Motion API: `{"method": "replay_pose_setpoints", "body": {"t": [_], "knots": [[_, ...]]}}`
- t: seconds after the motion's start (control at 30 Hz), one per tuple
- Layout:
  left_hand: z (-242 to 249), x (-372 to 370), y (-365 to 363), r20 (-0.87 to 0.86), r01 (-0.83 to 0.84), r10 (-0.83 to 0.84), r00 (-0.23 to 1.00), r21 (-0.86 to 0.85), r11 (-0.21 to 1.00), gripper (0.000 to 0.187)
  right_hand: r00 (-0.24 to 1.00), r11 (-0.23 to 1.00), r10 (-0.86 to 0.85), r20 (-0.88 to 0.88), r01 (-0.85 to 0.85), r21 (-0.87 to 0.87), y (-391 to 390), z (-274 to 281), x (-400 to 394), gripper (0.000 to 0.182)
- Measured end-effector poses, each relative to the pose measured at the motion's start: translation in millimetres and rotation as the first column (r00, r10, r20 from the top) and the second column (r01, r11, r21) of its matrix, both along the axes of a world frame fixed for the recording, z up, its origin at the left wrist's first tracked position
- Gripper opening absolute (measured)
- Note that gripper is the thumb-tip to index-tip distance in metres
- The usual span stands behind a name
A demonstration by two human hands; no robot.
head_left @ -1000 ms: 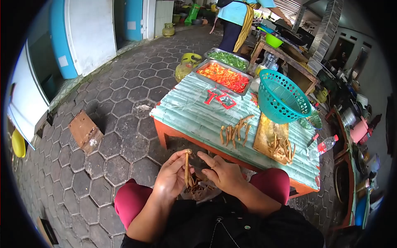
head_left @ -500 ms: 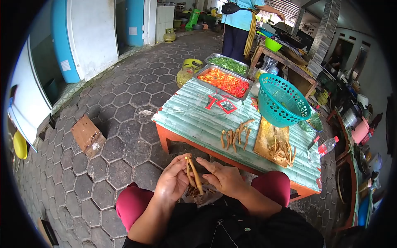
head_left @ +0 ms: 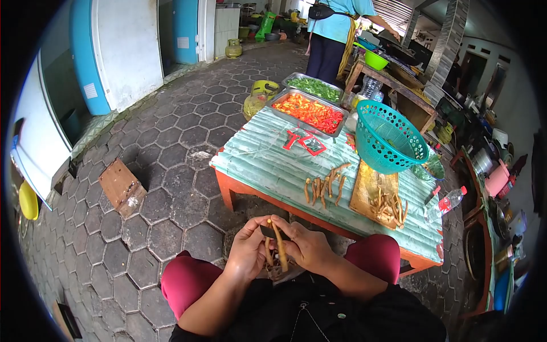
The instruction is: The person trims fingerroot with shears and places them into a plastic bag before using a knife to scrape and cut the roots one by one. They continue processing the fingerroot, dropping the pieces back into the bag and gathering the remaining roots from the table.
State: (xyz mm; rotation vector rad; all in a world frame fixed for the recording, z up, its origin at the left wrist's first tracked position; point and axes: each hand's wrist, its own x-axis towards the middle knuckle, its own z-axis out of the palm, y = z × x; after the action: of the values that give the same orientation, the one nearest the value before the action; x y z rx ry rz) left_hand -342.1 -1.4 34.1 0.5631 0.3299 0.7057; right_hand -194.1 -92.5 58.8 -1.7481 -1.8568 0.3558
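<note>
Between my knees, my left hand [head_left: 245, 252] is closed on a branched, finger-like brown root [head_left: 282, 255], its long pieces hanging down and its top pale. My right hand [head_left: 310, 245] meets it from the other side, fingers bent round a small knife. Only the dark flat blade [head_left: 269, 232] shows, lying across the root near its top; the handle is hidden in the hand. Below both hands, a plastic bag [head_left: 278, 275] with brown scraps is partly covered. On the table, unpeeled-looking roots [head_left: 325, 188] lie beside a wooden board [head_left: 364, 191] bearing a pile of pale roots [head_left: 389, 208].
The low table [head_left: 256, 154] also carries a teal colander [head_left: 387, 139], trays of chopped red peppers [head_left: 307, 112] and green pieces [head_left: 315, 88], and a bottle [head_left: 450, 202]. A co-worker [head_left: 330, 40] stands beyond it. A wooden stool [head_left: 121, 187] sits on the paving, left.
My right hand has moved left and closer to my left hand. The dark blade now shows flat across the root. The co-worker has shifted slightly to the right.
</note>
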Motion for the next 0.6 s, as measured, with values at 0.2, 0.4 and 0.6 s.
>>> {"method": "replay_pose_setpoints", "body": {"t": [0.2, 0.4, 0.6], "knots": [[6, -2, 0, -0.048, 0.026, -0.025, 0.999, 0.017, 1.0, 0.022, 0.998, 0.946, 0.025, -0.065, -0.002, 0.323, 10, -13, 2, 0.06], [-4, 1, -1, 0.017, 0.013, -0.013, 1.0, 0.008, 1.0, 0.016, 0.994, 0.955, 0.023, -0.107, 0.01, 0.296, 11, -14, -1, 0.055], [-2, 5, -3, -0.066, -0.048, 0.052, 0.996, 0.064, 0.997, 0.013, 0.996, 0.964, -0.019, -0.09, 0.042, 0.262, 11, -16, -1, 0.055]]}}
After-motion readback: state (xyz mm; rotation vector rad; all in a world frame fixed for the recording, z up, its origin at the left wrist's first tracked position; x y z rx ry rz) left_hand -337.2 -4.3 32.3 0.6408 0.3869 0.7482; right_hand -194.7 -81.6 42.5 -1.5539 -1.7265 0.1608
